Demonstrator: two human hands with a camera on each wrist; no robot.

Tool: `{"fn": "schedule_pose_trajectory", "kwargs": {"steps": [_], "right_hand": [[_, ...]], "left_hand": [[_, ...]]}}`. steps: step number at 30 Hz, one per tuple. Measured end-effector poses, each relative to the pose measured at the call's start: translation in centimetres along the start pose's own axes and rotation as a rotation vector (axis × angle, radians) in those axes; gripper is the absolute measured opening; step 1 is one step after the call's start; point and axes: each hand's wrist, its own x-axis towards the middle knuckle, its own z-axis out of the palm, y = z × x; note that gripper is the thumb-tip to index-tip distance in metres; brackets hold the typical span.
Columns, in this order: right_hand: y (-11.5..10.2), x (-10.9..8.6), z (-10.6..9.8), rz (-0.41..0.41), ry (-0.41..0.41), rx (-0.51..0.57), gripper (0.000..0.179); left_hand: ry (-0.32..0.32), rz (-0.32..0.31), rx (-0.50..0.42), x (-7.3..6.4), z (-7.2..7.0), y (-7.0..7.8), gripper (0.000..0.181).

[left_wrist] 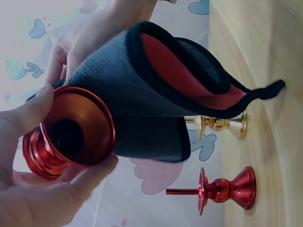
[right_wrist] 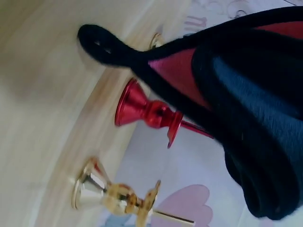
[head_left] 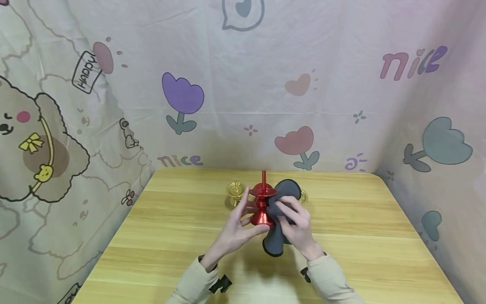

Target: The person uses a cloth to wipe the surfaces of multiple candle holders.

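Note:
My left hand (head_left: 235, 232) holds a shiny red metal candlestick (head_left: 262, 217) by its flared base, thumb in front and fingers behind. The candlestick is upright above the table, with a dish and a thin spike on top. In the left wrist view its hollow underside (left_wrist: 92, 120) faces the camera. My right hand (head_left: 298, 223) grips a folded grey cloth (head_left: 274, 245) against the candlestick's right side. The cloth has black edging, a red inner side (left_wrist: 180, 71) and a hanging loop (right_wrist: 99, 45). It hides part of the right fingers.
One gold candlestick (head_left: 236, 193) stands behind my left hand; another (head_left: 303, 196) is mostly hidden behind the cloth. Between them stands a second red candlestick (left_wrist: 232, 189), hidden in the head view. The wooden table (head_left: 159, 236) ends at a printed cloth backdrop (head_left: 243, 143).

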Motion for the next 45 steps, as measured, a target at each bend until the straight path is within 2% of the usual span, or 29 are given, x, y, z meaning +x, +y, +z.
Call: {"fn": "schedule_pose_trajectory", "kwargs": {"steps": [3,5,7,13,15,18,21,24,26,28,32,36,41,45], "right_hand": [[0.07,-0.08,-0.08,0.133,0.043,0.114,0.015],[0.11,-0.16,-0.12,0.176,0.067,0.139,0.016],[0.08,-0.18,-0.06,0.152,0.063,0.126,0.015],[-0.10,0.16,0.31,-0.083,0.020,-0.074,0.021],[-0.15,0.29,0.35,-0.107,0.023,-0.099,0.021],[-0.21,0.29,0.28,-0.054,0.029,-0.052,0.021],[-0.28,0.21,0.08,0.102,0.040,0.067,0.014],[-0.23,0.07,-0.11,0.223,0.061,0.162,0.019],[-0.18,-0.04,-0.14,0.219,0.067,0.168,0.018],[-0.17,-0.11,-0.07,0.170,0.068,0.140,0.014],[-0.27,-0.07,0.19,0.089,0.072,0.082,0.024],[-0.34,0.07,0.29,0.080,0.083,0.060,0.026],[-0.40,0.16,0.20,0.083,0.104,0.050,0.024],[-0.48,0.21,0.14,0.136,0.119,0.075,0.024]], "left_hand": [[-0.020,0.019,-0.012,0.01,-0.01,0.07,0.102],[-0.036,0.020,-0.025,0.04,0.04,0.15,0.101],[-0.034,0.018,-0.027,0.09,0.14,0.20,0.104],[0.044,0.038,-0.025,0.22,0.43,0.08,0.111],[0.055,0.052,-0.023,0.21,0.41,0.02,0.110],[0.052,0.059,-0.031,0.19,0.31,-0.02,0.109],[0.032,0.070,-0.031,0.13,0.18,0.04,0.106],[0.004,0.069,-0.026,0.08,0.10,0.13,0.103],[-0.014,0.068,-0.018,0.07,0.09,0.20,0.104],[-0.014,0.059,0.006,0.08,0.15,0.27,0.108],[0.016,0.060,0.030,0.10,0.30,0.39,0.116],[0.044,0.103,0.027,0.06,0.25,0.40,0.107],[-0.016,0.155,0.021,-0.06,-0.15,0.28,0.096],[-0.064,0.115,-0.017,-0.04,-0.27,0.21,0.096]]}}
